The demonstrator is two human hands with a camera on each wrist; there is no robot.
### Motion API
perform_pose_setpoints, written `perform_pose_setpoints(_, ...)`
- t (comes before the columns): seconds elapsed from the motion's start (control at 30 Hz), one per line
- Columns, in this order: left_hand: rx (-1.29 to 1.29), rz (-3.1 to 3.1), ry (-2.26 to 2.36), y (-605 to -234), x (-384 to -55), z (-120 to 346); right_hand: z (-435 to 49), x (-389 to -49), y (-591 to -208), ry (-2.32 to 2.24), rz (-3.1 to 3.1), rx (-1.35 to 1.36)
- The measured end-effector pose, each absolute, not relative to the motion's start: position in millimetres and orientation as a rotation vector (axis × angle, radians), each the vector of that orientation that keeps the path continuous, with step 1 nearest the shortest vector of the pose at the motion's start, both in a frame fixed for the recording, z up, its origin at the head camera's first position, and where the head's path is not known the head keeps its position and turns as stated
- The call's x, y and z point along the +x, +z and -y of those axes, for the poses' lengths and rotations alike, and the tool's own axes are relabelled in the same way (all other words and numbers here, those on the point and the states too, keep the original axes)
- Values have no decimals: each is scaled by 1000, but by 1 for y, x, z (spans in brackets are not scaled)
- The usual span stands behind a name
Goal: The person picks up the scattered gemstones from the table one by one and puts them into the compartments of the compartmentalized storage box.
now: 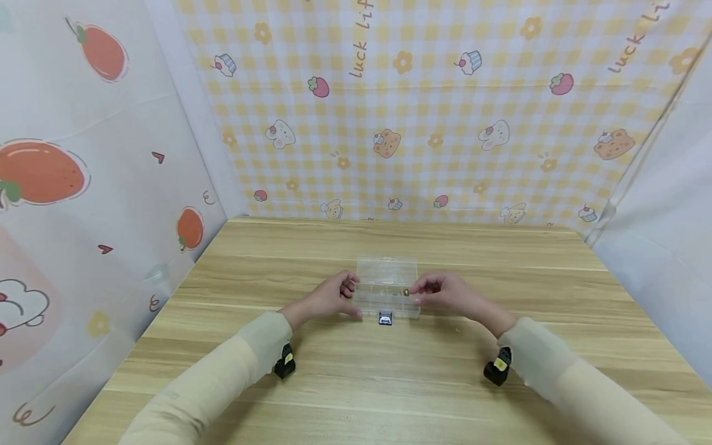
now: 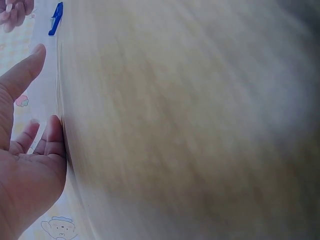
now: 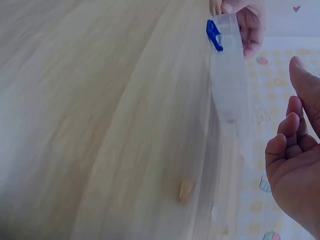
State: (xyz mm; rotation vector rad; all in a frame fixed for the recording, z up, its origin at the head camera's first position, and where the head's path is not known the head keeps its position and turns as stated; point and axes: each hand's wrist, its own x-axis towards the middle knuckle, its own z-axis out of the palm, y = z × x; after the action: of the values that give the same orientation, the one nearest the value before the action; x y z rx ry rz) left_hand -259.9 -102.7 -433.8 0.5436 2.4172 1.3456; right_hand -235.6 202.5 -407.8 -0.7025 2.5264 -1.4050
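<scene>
A clear plastic compartment box [image 1: 378, 299] lies on the table with its see-through lid [image 1: 387, 270] raised at the back. My left hand [image 1: 332, 298] holds the box's left end, thumb at the front corner and fingers farther back. My right hand [image 1: 450, 293] is at the right end, its fingertips close to a small gold-coloured piece [image 1: 406, 292] inside the box. In the right wrist view, the thumb and bent fingers [image 3: 288, 130] stand apart, and nothing shows between them. A small blue and silver piece [image 1: 385, 318] sits at the front of the box; its kind is unclear.
The wood-grain table [image 1: 389, 383] extends around the box. A small amber-coloured piece [image 3: 187, 190] lies on it in the right wrist view, blurred. A yellow checked cloth [image 1: 423, 111] hangs behind the table, and a fruit-print sheet [image 1: 111, 204] hangs on the left.
</scene>
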Motion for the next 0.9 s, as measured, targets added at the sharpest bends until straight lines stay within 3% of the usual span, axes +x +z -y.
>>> perform_pose_setpoints(0.9, 558, -2442, 1328, -434, -259, 102, -126, -258, -405, -1346, -2445, -937)
